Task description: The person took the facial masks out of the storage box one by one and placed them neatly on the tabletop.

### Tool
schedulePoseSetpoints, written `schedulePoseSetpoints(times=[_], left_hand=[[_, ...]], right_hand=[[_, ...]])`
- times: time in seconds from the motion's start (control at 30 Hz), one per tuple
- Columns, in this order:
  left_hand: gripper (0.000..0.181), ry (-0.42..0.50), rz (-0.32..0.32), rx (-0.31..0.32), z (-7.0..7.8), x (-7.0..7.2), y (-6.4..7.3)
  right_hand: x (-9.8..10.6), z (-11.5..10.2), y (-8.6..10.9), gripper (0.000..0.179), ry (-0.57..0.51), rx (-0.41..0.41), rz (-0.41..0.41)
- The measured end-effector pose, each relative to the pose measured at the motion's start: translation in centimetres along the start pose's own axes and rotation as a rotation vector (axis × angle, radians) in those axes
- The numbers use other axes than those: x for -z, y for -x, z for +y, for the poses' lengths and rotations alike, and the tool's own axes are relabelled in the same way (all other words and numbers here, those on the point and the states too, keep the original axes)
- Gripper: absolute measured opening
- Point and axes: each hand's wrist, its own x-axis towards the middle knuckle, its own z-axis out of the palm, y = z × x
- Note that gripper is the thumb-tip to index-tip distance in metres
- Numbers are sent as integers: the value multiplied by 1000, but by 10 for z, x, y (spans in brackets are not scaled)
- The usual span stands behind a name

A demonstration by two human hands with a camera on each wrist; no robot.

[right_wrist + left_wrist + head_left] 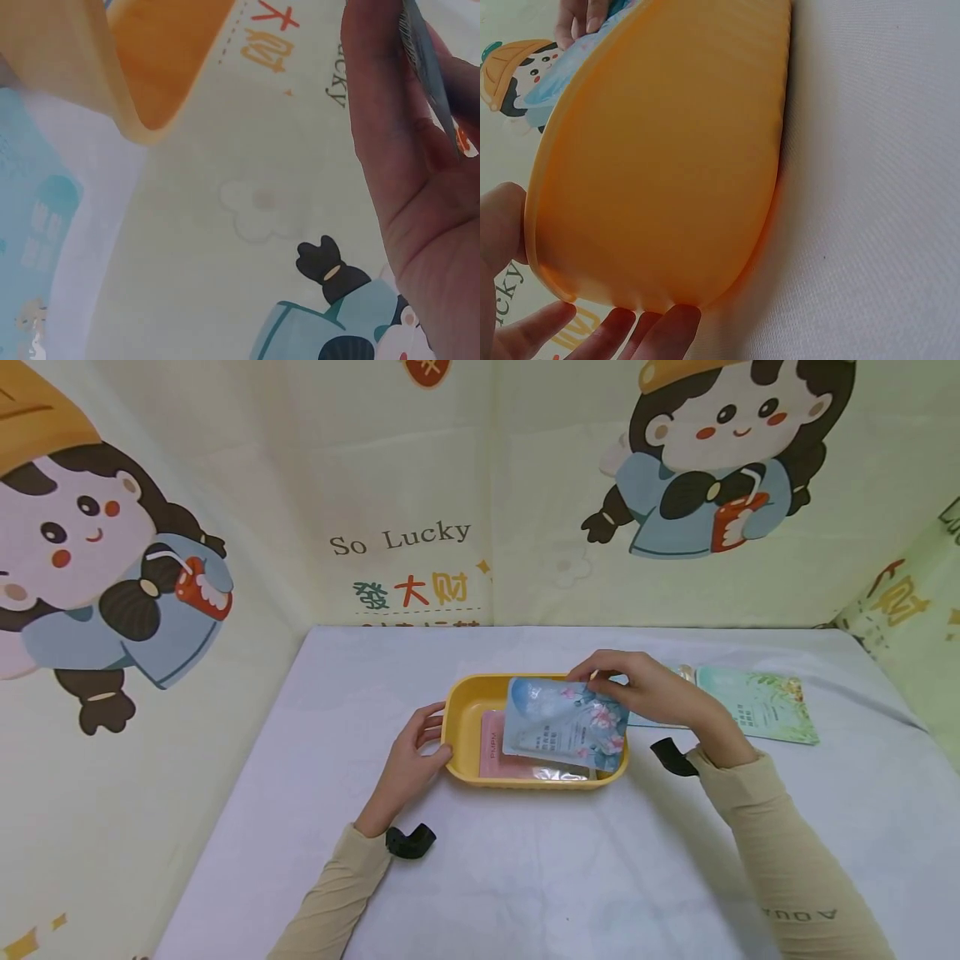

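Note:
My left hand point(407, 764) grips the left end of a yellow plastic basin point(461, 727), thumb at one corner and fingers along the end wall. In the left wrist view, the fingertips point(676, 322) press against the outside of the basin. With thumb and fingers, my right hand point(637, 685) pinches the upper right corner of a light blue floral sachet point(558, 722). That sachet overlaps the basin and is seen edge-on in the right wrist view. Beneath it, a pink packet point(497, 752) lies in the basin, partly hidden, with a shiny silvery piece point(558, 772) beside it.
A green leafy-print sachet point(776, 702) lies on the white-covered table point(525, 877) to the right of the basin. Beside it a blue sachet point(34, 217) is partly hidden by my right hand. A cream printed cloth point(405, 460) stands behind the table.

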Motion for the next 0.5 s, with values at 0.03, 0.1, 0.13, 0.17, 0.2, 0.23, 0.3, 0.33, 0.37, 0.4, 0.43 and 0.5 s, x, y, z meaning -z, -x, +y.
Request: schedulePoseSetpoints(times=[0.03, 0.1, 0.13, 0.17, 0.2, 0.23, 0.3, 0.33, 0.37, 0.4, 0.43, 0.5], left_hand=[[56, 0, 4, -1, -5, 0, -1], [56, 1, 13, -2, -14, -1, -4], [56, -3, 17, -4, -15, -1, -4], [56, -6, 21, -6, -16, 0, -4], [56, -8, 23, -10, -16, 0, -4], [56, -7, 25, -12, -17, 0, -4], [56, -4, 25, -19, -17, 0, -4], [56, -5, 27, -21, -17, 0, -4], [56, -8, 29, -19, -17, 0, -5], [56, -10, 28, -20, -16, 0, -5], [56, -11, 29, -18, -16, 0, -5], [56, -13, 30, -15, -15, 0, -6]], right_hand=[[1, 5, 0, 28, 5, 8, 6], [3, 6, 1, 28, 6, 26, 16], [5, 6, 1, 28, 6, 28, 20], [6, 7, 2, 28, 5, 28, 25], [7, 7, 2, 28, 4, 25, 25], [9, 6, 3, 28, 4, 14, 25], [11, 5, 5, 28, 3, -10, 26], [13, 5, 6, 28, 10, -22, 31], [15, 5, 7, 28, 18, -28, 34], [17, 5, 9, 28, 25, -38, 38], [19, 5, 10, 28, 34, -48, 41], [23, 6, 13, 27, 44, -61, 47]])
